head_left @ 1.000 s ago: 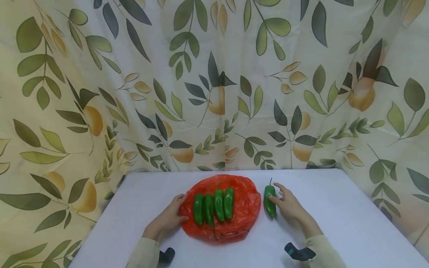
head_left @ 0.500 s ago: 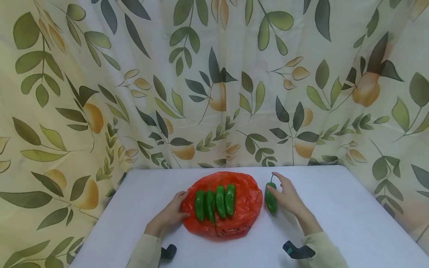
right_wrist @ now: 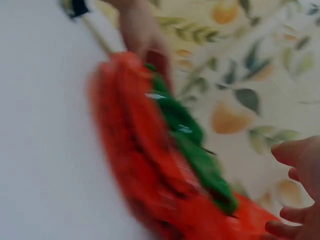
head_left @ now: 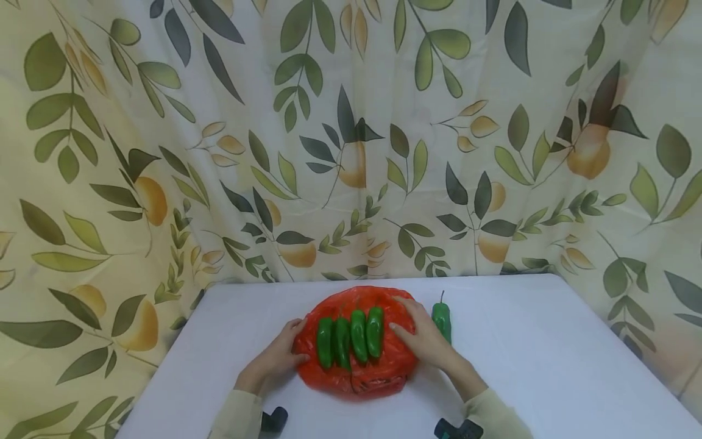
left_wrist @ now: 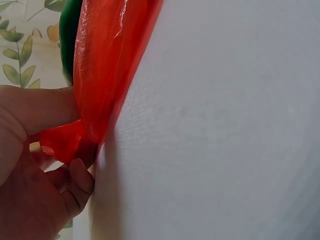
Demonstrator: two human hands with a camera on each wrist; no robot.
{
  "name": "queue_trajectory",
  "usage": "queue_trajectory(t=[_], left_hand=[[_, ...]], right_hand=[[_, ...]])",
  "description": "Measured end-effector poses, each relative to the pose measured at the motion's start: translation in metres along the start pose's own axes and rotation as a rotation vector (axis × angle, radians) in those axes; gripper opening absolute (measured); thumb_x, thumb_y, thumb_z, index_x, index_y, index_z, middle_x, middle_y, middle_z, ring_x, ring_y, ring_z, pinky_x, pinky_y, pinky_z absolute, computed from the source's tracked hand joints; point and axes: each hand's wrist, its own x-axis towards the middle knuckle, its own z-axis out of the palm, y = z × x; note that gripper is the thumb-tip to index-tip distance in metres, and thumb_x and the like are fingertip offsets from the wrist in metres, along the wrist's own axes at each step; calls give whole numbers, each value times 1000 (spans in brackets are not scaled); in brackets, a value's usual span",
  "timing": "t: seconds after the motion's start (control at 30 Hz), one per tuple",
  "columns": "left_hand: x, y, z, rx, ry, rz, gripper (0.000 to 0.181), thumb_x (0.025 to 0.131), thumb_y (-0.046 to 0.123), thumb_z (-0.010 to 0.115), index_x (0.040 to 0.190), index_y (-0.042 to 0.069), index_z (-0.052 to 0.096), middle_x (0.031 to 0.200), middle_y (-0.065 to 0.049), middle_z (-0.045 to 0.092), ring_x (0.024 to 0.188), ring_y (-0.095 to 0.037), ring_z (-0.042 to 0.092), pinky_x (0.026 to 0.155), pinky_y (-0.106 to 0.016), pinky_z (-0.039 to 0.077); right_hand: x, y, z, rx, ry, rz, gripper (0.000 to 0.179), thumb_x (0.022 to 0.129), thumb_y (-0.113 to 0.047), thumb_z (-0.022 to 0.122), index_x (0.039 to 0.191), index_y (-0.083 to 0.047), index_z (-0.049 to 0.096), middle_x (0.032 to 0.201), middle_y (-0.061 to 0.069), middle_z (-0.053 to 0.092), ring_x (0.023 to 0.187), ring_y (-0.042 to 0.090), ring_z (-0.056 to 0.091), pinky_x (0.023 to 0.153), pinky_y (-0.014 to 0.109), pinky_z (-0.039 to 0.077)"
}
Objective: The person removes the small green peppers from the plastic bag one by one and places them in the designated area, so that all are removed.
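A crumpled red plastic bag (head_left: 396,361) lies flat on the white table, and several green peppers (head_left: 359,336) rest side by side on top of it. My left hand (head_left: 276,358) holds the bag's left edge; in the left wrist view its thumb (left_wrist: 47,107) is over the red plastic with fingers curled below. Over the bag's right part is my right hand (head_left: 425,335), its fingers spread and holding nothing. One more green pepper (head_left: 441,318) lies on the table just right of that hand, its lower end hidden.
The white table (head_left: 548,353) reaches out to both sides of the bag. A leaf-and-fruit patterned curtain (head_left: 362,152) hangs behind it. Dark wrist devices (head_left: 459,428) show below each hand.
My right hand has left the lone pepper at the right and moved left over the bag. That pepper stays on the table. My left hand remains at the bag's left edge.
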Motion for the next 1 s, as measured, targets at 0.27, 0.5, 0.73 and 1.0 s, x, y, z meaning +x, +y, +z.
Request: queue_trajectory(t=[0.27,0.5,0.73,1.0], left_hand=[[-4,3,2,25,4,13,81,88,12,77,158,9,35,161,-16,32,149,-43,32,116,-66,36],[-4,3,0,30,6,18,81,88,12,76,158,8,34,161,-16,32,149,-43,32,117,-65,35],[0,2,-2,37,12,41,80,88,11,76,157,8,35,160,-17,32,148,-43,33,117,-65,35],[-1,3,0,51,3,15,82,88,12,77,157,6,34,161,-18,32,149,-43,32,118,-65,33]], right_hand=[[-6,5,38,7,-124,17,62,96,-21,69,152,-20,44,159,23,33,142,46,42,107,71,42],[-7,10,45,7,-175,34,61,95,-22,70,151,-24,45,160,20,32,145,45,39,107,69,43],[-5,9,44,-56,-202,-17,55,98,-21,65,150,-23,49,157,26,36,143,51,38,108,75,38],[-9,10,46,-106,-260,-8,56,98,-19,64,151,-26,47,157,26,37,142,54,37,106,77,37]])
